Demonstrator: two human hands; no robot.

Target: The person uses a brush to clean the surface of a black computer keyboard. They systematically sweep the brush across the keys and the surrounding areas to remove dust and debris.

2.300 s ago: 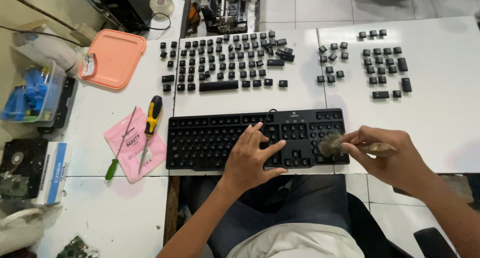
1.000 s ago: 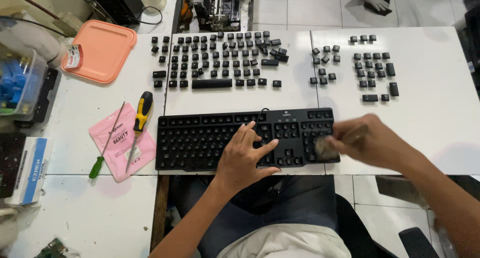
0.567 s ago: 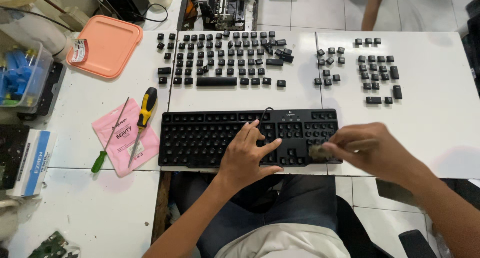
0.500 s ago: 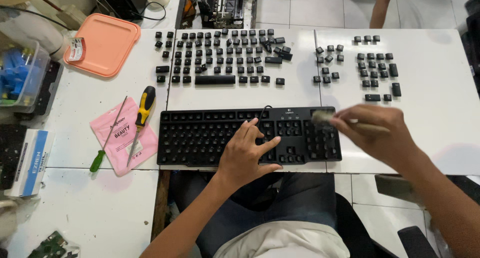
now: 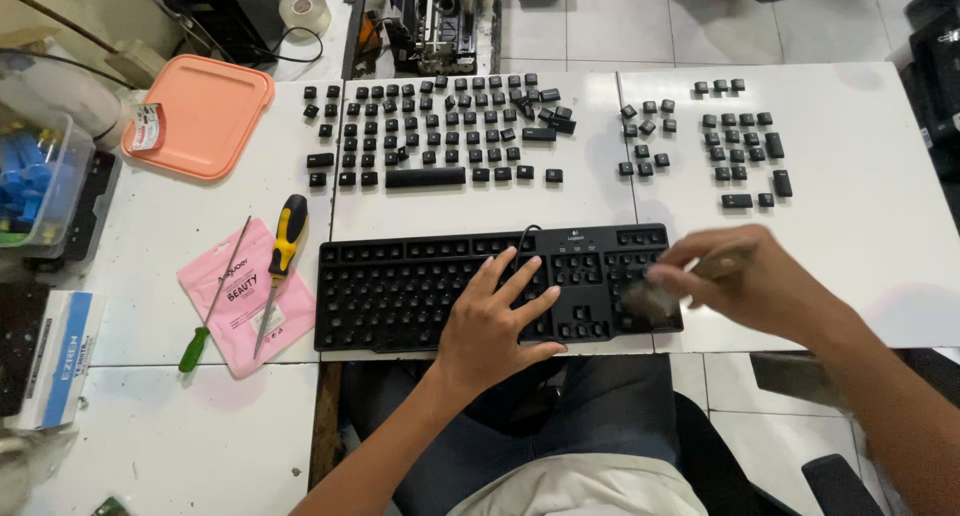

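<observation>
On the white worktop [image 5: 450, 211], a stripped black keyboard frame [image 5: 400, 288] under brushing.

Left hand [image 5: 495, 321] lies flat with fingers spread on the frame's middle, pinning it; right hand [image 5: 755, 281] is pinched round the handle of a small, blurred bristle brush [image 5: 650, 301], whose head sits on the frame's right-end key sockets, near the front edge. Recommended practice, as judged: keep the flat hand bearing down so the frame cannot slide, use short strokes directed off the edge, and sweep away from the loose black keycaps [image 5: 440, 136] laid out in rows behind. Count: one keyboard frame, one brush, two screwdrivers, namely a yellow-and-black-handled one [image 5: 280, 251] and a thin green-handled one [image 5: 205, 311], both across one pink pouch [image 5: 245, 296]; one orange tray [image 5: 200, 116]. Keycaps number in the dozens, in two groups; exact tally not determinable.
</observation>
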